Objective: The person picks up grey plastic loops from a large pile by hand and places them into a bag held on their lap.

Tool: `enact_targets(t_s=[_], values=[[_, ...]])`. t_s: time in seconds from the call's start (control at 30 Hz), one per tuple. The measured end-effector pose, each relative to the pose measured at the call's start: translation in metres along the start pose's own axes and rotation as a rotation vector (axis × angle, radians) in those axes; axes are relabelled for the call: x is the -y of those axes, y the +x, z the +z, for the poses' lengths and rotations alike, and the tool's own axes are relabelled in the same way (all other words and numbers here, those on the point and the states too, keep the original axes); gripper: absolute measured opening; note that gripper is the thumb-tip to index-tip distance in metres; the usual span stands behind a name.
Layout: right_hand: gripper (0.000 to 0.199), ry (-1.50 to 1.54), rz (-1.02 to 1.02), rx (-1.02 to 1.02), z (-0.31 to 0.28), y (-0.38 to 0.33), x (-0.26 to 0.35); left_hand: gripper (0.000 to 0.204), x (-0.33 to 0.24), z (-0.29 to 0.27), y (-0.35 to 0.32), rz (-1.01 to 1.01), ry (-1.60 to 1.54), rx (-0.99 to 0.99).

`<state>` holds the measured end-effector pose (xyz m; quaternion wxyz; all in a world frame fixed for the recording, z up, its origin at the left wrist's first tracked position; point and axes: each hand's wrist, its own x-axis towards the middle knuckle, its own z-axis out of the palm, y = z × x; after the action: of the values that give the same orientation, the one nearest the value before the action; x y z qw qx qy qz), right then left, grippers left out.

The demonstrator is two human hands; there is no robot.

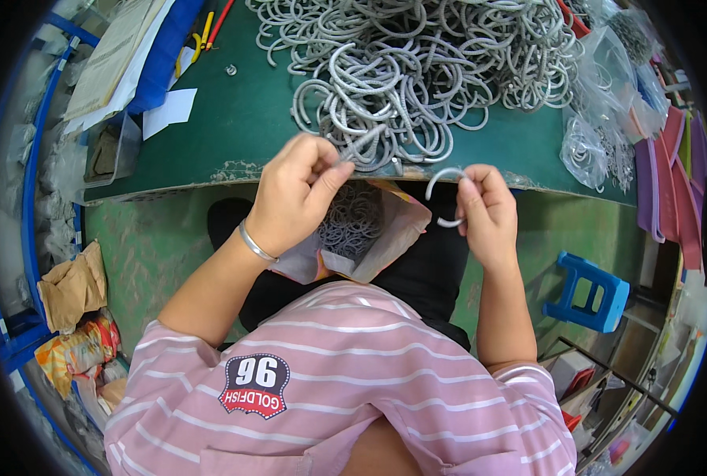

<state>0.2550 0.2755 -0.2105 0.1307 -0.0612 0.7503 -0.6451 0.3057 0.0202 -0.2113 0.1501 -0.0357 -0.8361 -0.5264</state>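
A large heap of grey, ribbed C-shaped metal rings (385,87) lies on the green table. My right hand (490,213), just off the table's front edge, pinches one open C-shaped ring (431,189) between thumb and fingers, its gap facing the hand. At the near side of the heap my left hand (296,190) is closed, thumb against the fingers; what it holds, if anything, is hidden. Below both hands, an opened paper-like bag (401,230) sits between my legs with many similar rings (352,218) inside.
The green table (219,131) ends just beyond my hands. Clear plastic bags (599,95) with small parts lie at its right. Pliers (201,38) and papers (169,111) are at the left. A blue stool (587,292) stands right; blue shelving (32,182) runs along the left.
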Motion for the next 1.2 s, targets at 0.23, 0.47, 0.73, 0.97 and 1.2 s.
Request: enact_targets(t_s=[0.23, 0.47, 0.73, 0.97, 1.2], values=[[0.013, -0.479, -0.361, 0.294, 0.037, -0.012, 0.001, 0.022, 0.003, -0.002, 0.010, -0.322, -0.592, -0.054], [0.016, -0.687, -0.582, -0.032, 0.057, 0.016, 0.011, 0.014, -0.007, 0.000, 0.007, -0.243, -0.519, -0.082], [0.010, -0.585, -0.633, -0.167, 0.053, 0.034, 0.038, 0.007, -0.003, 0.000, 0.014, 0.225, -0.202, -0.189], [0.014, -0.697, -0.801, -0.137, 0.059, 0.024, -0.004, 0.009, 0.008, -0.002, 0.001, -0.231, -0.717, -0.243], [0.011, -0.347, -0.461, -0.140, 0.060, 0.029, 0.010, 0.007, 0.009, -0.004, 0.004, 0.243, -0.159, -0.250]])
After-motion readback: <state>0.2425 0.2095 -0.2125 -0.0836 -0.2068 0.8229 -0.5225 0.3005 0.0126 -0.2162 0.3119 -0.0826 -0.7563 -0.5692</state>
